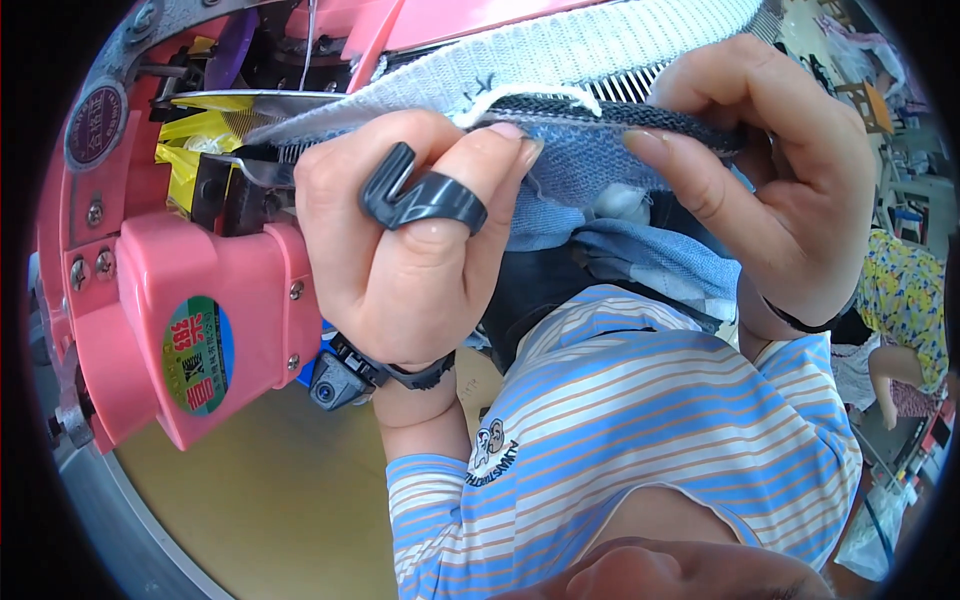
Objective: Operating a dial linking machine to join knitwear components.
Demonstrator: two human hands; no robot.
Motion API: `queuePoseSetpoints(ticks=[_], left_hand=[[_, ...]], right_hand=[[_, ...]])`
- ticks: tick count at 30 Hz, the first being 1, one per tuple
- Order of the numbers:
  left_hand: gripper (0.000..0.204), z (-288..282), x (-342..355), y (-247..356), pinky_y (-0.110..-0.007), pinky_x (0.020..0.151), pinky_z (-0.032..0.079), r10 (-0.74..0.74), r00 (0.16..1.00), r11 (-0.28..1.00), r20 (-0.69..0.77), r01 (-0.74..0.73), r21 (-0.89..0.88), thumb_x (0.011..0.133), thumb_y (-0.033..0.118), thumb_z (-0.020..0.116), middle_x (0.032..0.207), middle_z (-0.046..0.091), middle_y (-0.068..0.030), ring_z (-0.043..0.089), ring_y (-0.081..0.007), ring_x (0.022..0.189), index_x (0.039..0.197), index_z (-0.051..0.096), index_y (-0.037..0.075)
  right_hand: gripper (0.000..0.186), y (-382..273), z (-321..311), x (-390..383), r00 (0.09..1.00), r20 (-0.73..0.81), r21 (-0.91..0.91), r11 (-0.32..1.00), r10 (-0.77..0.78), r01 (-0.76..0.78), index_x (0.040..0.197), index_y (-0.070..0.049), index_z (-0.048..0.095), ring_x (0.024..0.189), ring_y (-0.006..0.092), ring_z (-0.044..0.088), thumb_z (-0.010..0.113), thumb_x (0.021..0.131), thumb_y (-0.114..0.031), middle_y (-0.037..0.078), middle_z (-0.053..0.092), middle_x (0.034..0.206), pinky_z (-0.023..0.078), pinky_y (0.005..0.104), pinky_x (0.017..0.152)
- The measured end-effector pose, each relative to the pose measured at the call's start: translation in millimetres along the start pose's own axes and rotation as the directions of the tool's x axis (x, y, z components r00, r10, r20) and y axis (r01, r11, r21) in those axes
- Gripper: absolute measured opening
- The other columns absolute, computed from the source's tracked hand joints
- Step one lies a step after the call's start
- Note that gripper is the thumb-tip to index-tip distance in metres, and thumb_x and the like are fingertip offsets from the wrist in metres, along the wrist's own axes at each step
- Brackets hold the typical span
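Note:
My left hand [415,235] is closed, with its thumb and finger pinching the edge of a blue knitted piece [580,155]. A black ring-shaped thread cutter [435,200] with a hooked notch sits round one of its digits. To the right, my right hand [780,170] pinches the dark knitted band [660,118] along the same edge, thumb below and fingers curled behind. A loop of white yarn [540,92] lies over the band between the hands. Behind it, a pale ribbed knit [560,55] hangs along a row of thin metal points [625,85].
A pink linking machine [220,300] stands at the left, with yellow plastic [195,150] by its metal parts. A small camera [335,385] is strapped to my left wrist. More blue knitwear [650,255] hangs below my hands. Another person in a yellow patterned garment [905,300] is at far right.

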State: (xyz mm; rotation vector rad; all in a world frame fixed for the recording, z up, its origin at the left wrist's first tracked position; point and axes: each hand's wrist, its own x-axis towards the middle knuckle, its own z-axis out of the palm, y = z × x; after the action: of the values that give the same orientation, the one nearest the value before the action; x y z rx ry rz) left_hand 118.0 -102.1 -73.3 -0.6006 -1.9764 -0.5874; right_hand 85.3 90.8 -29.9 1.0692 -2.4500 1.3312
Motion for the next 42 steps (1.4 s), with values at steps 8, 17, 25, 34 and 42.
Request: queuePoseSetpoints(ticks=[8,17,25,34,42], left_hand=[[0.019,3.0,-6.3,-6.3,-0.026,0.057,0.042,0.142,0.990,0.987,0.023,-0.143,0.076,0.067,0.005,0.076,0.079,0.057,-0.0061,0.053,-0.0177,0.066,0.084,0.068,0.005],[0.020,7.3,-6.2,6.9,-0.028,0.064,0.043,0.114,0.992,0.976,0.062,-0.123,0.178,0.067,0.011,0.077,0.086,0.058,-0.0035,0.054,-0.0165,0.074,0.085,0.069,0.009],[0.021,14.6,-5.0,7.7,-0.027,0.060,0.042,0.250,0.963,0.891,0.103,-0.270,0.366,0.066,0.005,0.077,0.089,0.056,-0.0036,0.053,-0.0166,0.073,0.085,0.069,0.009],[0.020,21.9,-6.9,5.2,-0.026,0.061,0.044,0.226,0.972,0.916,0.061,-0.233,0.328,0.065,0.001,0.076,0.087,0.058,-0.0050,0.053,-0.0171,0.075,0.083,0.069,0.008],[0.015,12.7,-7.8,-6.6,-0.026,0.060,0.044,0.224,0.974,0.954,0.012,-0.222,0.203,0.068,0.005,0.075,0.083,0.058,-0.0061,0.054,-0.0175,0.072,0.081,0.069,0.007]], right_hand=[[0.022,15.9,6.6,-9.4,0.977,-0.192,0.083,0.990,-0.095,0.113,0.090,0.006,0.057,0.069,0.0081,0.049,0.066,0.070,0.008,0.004,0.054,0.082,0.036,0.0168,0.060],[0.025,18.2,-1.4,-16.7,0.988,-0.155,0.131,0.991,-0.018,0.038,0.092,0.007,0.057,0.076,0.0109,0.054,0.066,0.069,0.010,0.008,0.058,0.088,0.040,0.0182,0.065],[0.032,28.9,-1.5,-15.3,0.960,-0.245,0.127,0.977,-0.138,0.173,0.098,0.007,0.056,0.082,0.0137,0.057,0.066,0.068,0.011,0.011,0.058,0.092,0.044,0.0204,0.070],[0.024,34.1,-15.4,-21.0,0.987,-0.067,-0.053,0.988,-0.147,0.144,0.092,0.006,0.059,0.063,0.0093,0.053,0.067,0.069,0.007,0.009,0.060,0.079,0.039,0.0201,0.052],[0.024,60.2,-19.4,-27.2,0.974,0.105,0.160,0.970,-0.200,0.182,0.091,0.007,0.059,0.070,0.0171,0.052,0.068,0.071,-0.002,0.010,0.058,0.078,0.039,0.0276,0.061]])
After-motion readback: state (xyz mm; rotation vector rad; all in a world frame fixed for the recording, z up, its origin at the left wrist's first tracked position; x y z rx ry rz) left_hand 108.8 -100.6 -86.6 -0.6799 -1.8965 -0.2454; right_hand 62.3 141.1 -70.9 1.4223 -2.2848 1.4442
